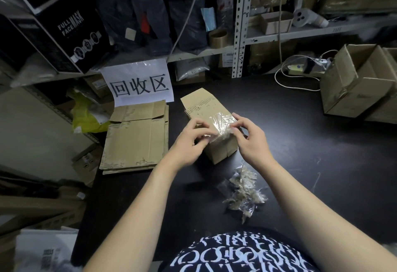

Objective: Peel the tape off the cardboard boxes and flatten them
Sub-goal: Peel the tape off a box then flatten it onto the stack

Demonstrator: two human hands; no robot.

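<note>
The box (pixel 202 105) lies on the table (pixel 322 142), with crinkled tape (pixel 222 120) across its top. My left hand (pixel 191 140) pinches the tape's near edge, and my right hand (pixel 251 140) pinches it opposite. Left of the box lies flattened cardboard (pixel 135 138). Nearer me than the box lie tape scraps (pixel 242 192).

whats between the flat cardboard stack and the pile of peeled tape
Head view: the person's left forearm, crossing over bare black table, between flat cardboard stack and tape pile.
</note>
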